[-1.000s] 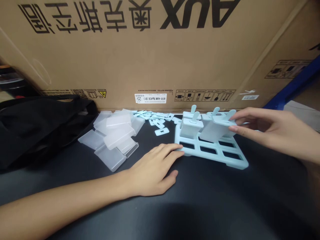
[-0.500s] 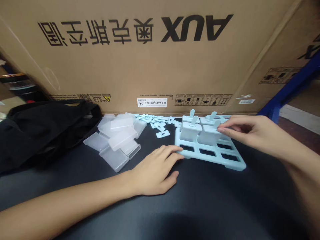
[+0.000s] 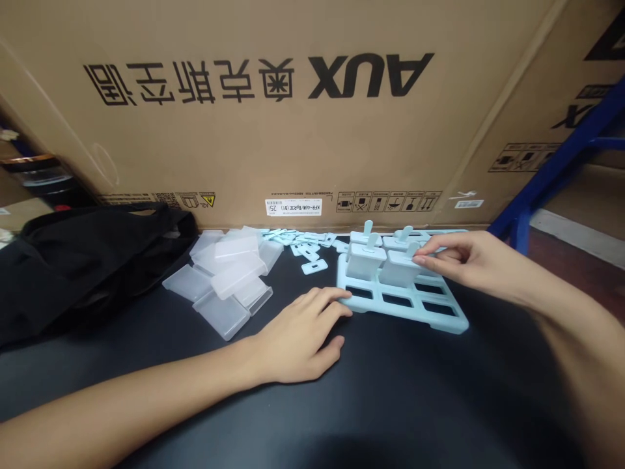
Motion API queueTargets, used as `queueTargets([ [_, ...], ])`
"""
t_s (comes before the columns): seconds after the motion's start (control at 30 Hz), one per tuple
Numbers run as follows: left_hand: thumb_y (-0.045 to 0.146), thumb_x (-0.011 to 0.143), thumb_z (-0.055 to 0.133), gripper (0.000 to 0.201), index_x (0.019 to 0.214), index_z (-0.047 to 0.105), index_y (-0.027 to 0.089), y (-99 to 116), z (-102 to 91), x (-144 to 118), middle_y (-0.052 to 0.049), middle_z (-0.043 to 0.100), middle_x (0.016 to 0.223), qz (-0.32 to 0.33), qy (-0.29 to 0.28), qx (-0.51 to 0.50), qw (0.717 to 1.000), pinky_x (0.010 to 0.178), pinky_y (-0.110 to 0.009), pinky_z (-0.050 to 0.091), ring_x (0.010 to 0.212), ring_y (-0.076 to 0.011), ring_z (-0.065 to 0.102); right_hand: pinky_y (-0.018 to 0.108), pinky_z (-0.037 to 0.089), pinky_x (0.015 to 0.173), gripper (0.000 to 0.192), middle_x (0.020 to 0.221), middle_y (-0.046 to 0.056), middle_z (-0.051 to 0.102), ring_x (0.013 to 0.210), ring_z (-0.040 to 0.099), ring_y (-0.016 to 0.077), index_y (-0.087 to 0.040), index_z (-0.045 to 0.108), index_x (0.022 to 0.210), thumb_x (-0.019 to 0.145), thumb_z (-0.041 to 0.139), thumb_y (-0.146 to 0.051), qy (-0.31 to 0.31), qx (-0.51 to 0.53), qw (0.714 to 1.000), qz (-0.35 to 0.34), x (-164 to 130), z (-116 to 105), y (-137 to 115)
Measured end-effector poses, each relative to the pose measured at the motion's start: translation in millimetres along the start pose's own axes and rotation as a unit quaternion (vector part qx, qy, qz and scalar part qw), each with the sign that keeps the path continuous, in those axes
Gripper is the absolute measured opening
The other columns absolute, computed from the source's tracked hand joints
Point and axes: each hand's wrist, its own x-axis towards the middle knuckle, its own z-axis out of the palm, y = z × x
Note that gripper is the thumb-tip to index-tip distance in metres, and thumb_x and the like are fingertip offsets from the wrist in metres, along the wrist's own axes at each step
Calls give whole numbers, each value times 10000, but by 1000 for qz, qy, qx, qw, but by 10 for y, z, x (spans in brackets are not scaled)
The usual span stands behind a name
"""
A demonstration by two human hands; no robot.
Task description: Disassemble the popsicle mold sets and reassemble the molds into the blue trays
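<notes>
On the black desk (image 3: 390,391), the right hand (image 3: 469,264) pinches the stick of a frosted popsicle mould (image 3: 401,268) seated in the pale blue slotted plastic tray (image 3: 415,306); the left hand (image 3: 297,339), fingers loosely spread, steadies the tray's near-left corner. Clear plastic mould cups (image 3: 227,277) lie heaped leftward.

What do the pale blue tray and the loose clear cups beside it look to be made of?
The tray looks like moulded plastic, matte pale blue, with even colour and rounded edges around its slots. The clear cups look like thin frosted plastic: milky, translucent, the dark table showing through. Either could be a stiff or a softer plastic; the look leaves that open.
</notes>
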Motion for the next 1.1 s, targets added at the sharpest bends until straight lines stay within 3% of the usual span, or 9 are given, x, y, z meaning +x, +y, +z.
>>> queueTargets([
  [0.27,277,956,514,323,1268,512,195,11,1,-5,-106,467,1480,-3,-4,1,1000,1109,-444,461,1286,-250,511,284,202,531,415,539,-84,239,519,236,107,-178,648,856,878,574,-586,39,-5,997,-60,-7,58,56],
  [0.47,284,952,516,328,1269,520,201,23,22,-7,-105,468,1496,-4,-5,12,1000,1112,-425,460,1311,-248,512,257,261,530,313,546,-73,308,507,307,104,-219,488,728,910,588,-453,217,-19,967,-134,-74,136,-40],
  [0.53,290,953,511,337,1277,520,198,41,-1,-2,-103,459,1518,10,-8,33,999,1103,-419,464,1315,-254,520,250,266,524,311,541,-72,320,493,308,100,-222,456,715,942,551,-410,231,-15,956,-180,-92,223,-142],
  [0.6,288,960,497,322,1265,531,191,51,-80,17,-101,530,1463,41,-19,63,997,1078,-419,472,1262,-255,568,245,261,519,299,533,-72,336,477,309,97,-219,455,712,958,526,-376,185,-52,953,-234,-98,341,-253],
  [0.67,288,971,473,261,1192,575,195,38,-239,50,-79,677,1233,50,-29,96,994,994,-411,504,1086,-237,655,249,253,533,290,533,-62,389,480,350,99,-212,471,711,963,512,-350,119,-121,947,-274,-99,464,-355],
  [0.77,307,982,439,215,1031,627,215,-64,-610,137,-22,713,886,-25,-13,135,990,800,-354,521,817,-193,673,264,240,559,240,583,-39,517,520,444,112,-208,527,757,973,487,-306,24,-188,938,-290,-106,599,-459],
  [0.87,367,966,442,250,1008,652,239,-293,-1002,292,-16,731,914,-141,6,200,970,730,-334,502,801,-200,674,272,241,562,162,636,-40,592,541,492,122,-224,570,859,977,476,-284,-46,-197,938,-281,-123,665,-489],
  [0.93,401,938,460,273,1009,683,261,-501,-1188,432,-29,740,987,-213,-17,259,942,728,-352,504,862,-242,682,274,255,568,118,656,-39,620,560,527,139,-237,587,952,975,482,-286,-65,-210,938,-268,-131,687,-481],
  [1.1,407,870,557,281,997,742,237,-1046,-1292,794,-121,723,1070,-301,-144,331,883,788,-390,517,914,-288,680,287,327,585,210,784,11,694,672,636,210,-244,599,1133,955,501,-297,-98,-240,941,-219,-112,703,-453],
])
